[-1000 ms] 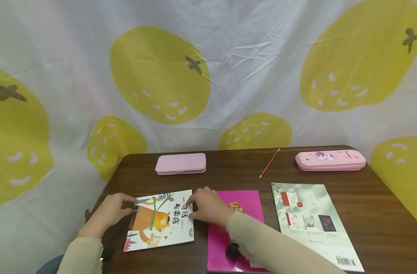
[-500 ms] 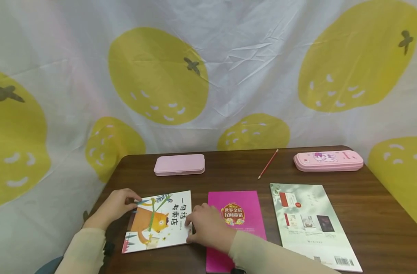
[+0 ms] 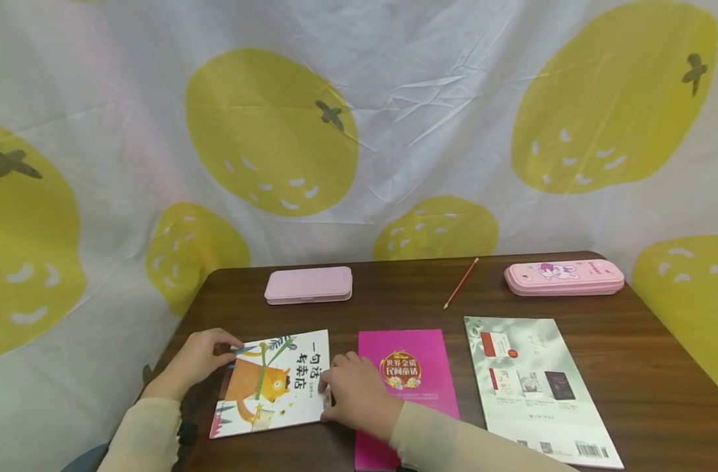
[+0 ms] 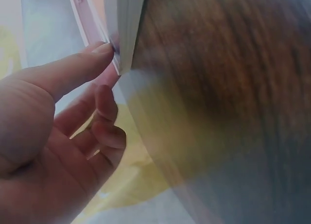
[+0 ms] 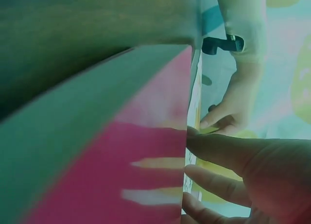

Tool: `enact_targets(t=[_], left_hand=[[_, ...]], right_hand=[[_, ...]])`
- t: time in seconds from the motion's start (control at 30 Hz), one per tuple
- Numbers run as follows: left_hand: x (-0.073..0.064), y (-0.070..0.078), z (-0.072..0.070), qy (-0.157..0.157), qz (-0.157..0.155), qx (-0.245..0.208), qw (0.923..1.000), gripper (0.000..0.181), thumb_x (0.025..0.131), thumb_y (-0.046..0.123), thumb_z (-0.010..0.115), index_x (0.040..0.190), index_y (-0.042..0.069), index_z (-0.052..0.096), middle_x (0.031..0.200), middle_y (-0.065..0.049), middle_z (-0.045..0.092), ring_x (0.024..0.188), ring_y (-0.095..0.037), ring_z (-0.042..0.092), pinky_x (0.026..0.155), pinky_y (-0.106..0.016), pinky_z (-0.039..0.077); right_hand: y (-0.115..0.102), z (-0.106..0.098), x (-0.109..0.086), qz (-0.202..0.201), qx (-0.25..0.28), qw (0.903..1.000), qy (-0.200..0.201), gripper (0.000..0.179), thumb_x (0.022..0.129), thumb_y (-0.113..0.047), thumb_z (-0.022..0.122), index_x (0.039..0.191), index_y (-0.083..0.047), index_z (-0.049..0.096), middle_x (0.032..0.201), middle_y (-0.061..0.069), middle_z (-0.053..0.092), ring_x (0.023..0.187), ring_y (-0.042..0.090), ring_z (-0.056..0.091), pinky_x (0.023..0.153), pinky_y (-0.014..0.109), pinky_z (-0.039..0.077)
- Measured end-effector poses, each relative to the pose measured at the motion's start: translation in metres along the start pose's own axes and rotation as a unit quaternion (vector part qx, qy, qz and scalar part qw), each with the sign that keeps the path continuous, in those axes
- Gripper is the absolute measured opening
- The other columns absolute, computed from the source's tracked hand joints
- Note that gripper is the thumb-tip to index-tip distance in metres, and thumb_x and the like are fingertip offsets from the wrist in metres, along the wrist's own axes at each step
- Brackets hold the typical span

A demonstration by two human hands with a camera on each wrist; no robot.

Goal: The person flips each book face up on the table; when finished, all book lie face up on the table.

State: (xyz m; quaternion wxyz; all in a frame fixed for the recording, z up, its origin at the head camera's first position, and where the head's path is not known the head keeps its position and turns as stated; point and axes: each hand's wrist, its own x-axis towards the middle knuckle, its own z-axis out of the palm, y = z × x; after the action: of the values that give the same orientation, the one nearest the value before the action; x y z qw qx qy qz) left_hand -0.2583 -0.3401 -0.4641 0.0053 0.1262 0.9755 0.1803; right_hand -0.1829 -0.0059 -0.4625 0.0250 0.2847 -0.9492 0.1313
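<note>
A white picture book (image 3: 264, 383) with an orange cat on its cover lies at the left of the table. My left hand (image 3: 196, 360) holds its upper left edge between thumb and fingers; the left wrist view shows the thumb (image 4: 80, 71) against the book's edge. My right hand (image 3: 359, 396) grips the book's right edge, its thumb near the lower right corner. In the right wrist view the right hand's fingers (image 5: 216, 182) meet that edge. Beneath my right hand and sleeve, a magenta book (image 3: 402, 341) is partly covered.
A pale green book (image 3: 536, 406) lies at the right. Behind stand a plain pink case (image 3: 309, 284) and a pink pencil case with a rabbit (image 3: 564, 278), with a red pencil (image 3: 461, 283) between them. A lemon-patterned cloth (image 3: 429, 144) hangs behind the brown table (image 3: 642, 367).
My right hand has slid along the picture book's right edge toward me, uncovering the magenta book's title. My left hand has shifted slightly inward at the upper left corner. The books hardly move.
</note>
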Motion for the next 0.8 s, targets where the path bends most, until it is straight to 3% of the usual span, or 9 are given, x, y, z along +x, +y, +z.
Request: enact_targets(t=[0.33,0.6,0.8], left_hand=[[-0.011,-0.006,-0.011,-0.049,-0.022,-0.022,0.9983,0.022,0.079,0.007,0.085,0.099,0.014,0.078,0.091,0.0,0.071,0.066,-0.013,0.048,0.06,-0.029,0.042],[-0.024,-0.011,-0.02,-0.086,0.005,-0.031,0.9958,0.027,0.076,0.011,0.088,0.1,0.018,0.077,0.092,0.003,0.069,0.067,-0.008,0.051,0.06,-0.027,0.044],[-0.033,-0.017,-0.021,-0.088,0.008,-0.04,0.9953,0.027,0.075,0.009,0.087,0.099,0.018,0.077,0.089,0.004,0.069,0.065,-0.005,0.051,0.06,-0.025,0.044]], right_hand=[[0.015,-0.002,0.013,-0.021,0.017,0.9996,-0.006,0.033,0.069,-0.038,0.094,0.097,-0.027,0.081,0.103,-0.006,0.07,0.091,0.012,0.055,0.078,0.029,0.046],[0.029,-0.005,0.026,-0.04,0.047,0.9979,-0.019,0.027,0.076,-0.024,0.091,0.102,-0.021,0.082,0.114,-0.003,0.073,0.1,0.016,0.06,0.085,0.032,0.05],[0.034,-0.003,0.035,-0.037,0.043,0.9983,-0.015,0.025,0.081,-0.019,0.087,0.105,-0.022,0.082,0.113,-0.004,0.075,0.099,0.017,0.061,0.084,0.031,0.051]])
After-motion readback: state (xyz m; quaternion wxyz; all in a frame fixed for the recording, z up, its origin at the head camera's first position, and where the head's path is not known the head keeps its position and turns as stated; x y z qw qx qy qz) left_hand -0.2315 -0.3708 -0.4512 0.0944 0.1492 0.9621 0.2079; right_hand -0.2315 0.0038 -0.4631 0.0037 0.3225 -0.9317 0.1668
